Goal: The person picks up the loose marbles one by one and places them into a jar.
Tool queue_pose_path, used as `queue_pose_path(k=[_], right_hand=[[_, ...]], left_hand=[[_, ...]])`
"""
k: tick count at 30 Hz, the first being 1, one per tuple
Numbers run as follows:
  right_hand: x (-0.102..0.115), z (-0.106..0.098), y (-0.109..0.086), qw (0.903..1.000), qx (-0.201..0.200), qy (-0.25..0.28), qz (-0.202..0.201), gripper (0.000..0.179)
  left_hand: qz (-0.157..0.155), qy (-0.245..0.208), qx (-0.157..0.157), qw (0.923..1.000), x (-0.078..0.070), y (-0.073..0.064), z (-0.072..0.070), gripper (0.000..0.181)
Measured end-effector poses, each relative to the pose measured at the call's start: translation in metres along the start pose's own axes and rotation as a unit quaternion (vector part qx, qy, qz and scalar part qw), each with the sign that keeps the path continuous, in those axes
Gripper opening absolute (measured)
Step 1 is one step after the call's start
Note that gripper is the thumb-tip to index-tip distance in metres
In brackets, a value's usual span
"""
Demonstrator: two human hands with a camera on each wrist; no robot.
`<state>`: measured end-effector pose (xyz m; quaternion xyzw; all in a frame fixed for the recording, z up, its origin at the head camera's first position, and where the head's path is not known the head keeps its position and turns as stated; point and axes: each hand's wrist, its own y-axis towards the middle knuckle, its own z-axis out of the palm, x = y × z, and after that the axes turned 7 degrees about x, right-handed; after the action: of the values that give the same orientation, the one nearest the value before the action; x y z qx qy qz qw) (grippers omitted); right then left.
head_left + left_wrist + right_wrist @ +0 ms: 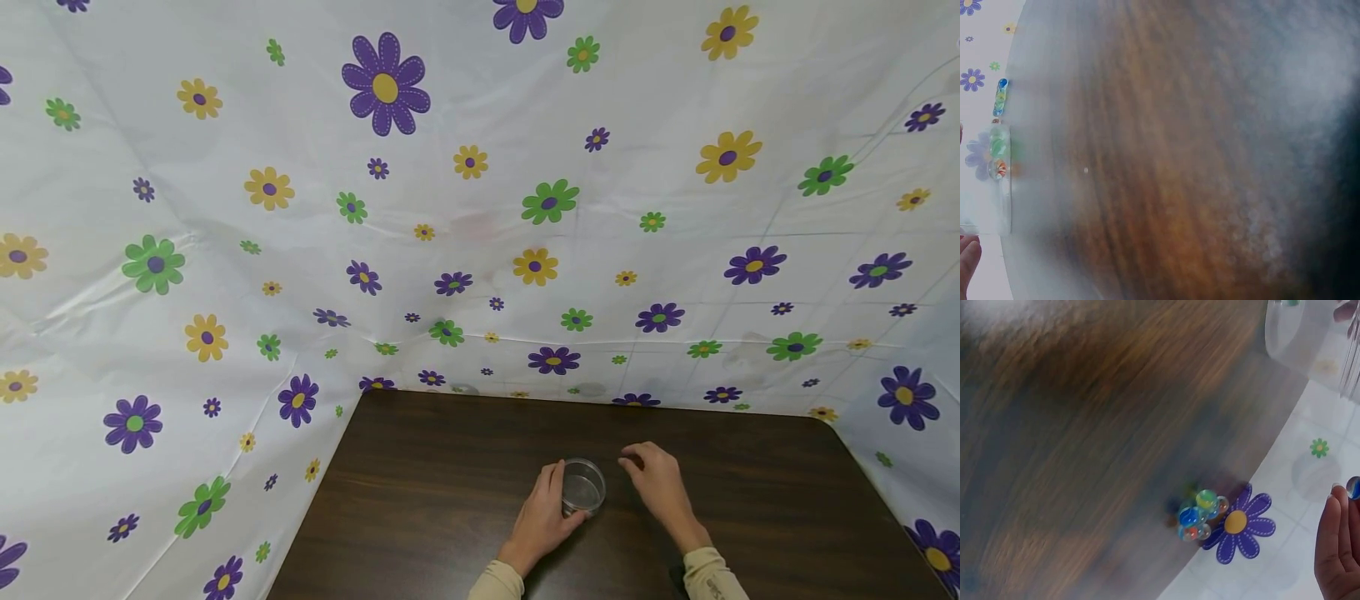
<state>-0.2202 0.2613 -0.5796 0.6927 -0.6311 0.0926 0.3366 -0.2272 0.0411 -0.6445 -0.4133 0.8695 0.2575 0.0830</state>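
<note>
A clear, round-mouthed jar stands upright on the dark table. My left hand grips it, fingers on the far side and thumb at the near side. Through its wall in the left wrist view, a green marble and an orange-striped marble show at the bottom. To the right of the jar, my right hand is raised over the table. It pinches a blue and clear glass marble between its fingertips, partly cut off by the right wrist view's edge.
A cluster of several glass marbles sits on the tabletop in the right wrist view; the left wrist view shows several loose marbles beyond the jar. The brown wood-grain table meets a white flower-printed sheet at the back and sides.
</note>
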Motion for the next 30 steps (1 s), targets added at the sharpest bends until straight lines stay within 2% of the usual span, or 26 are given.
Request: queue_pose_path(k=[17, 25, 30], right_hand=[[0.018, 0.022, -0.002, 0.9986, -0.019, 0.002, -0.050, 0.017], [0.022, 0.026, -0.002, 0.9989, -0.006, 0.000, -0.045, 0.018], [0.025, 0.026, -0.002, 0.9991, 0.005, -0.001, -0.042, 0.017]], left_hand=[[0.000, -0.004, 0.002, 1.0000, 0.000, 0.000, 0.000, 0.086], [-0.004, -0.006, 0.006, 1.0000, 0.000, 0.000, 0.001, 0.086], [0.004, -0.001, -0.002, 1.0000, 0.001, 0.000, 0.001, 0.086]])
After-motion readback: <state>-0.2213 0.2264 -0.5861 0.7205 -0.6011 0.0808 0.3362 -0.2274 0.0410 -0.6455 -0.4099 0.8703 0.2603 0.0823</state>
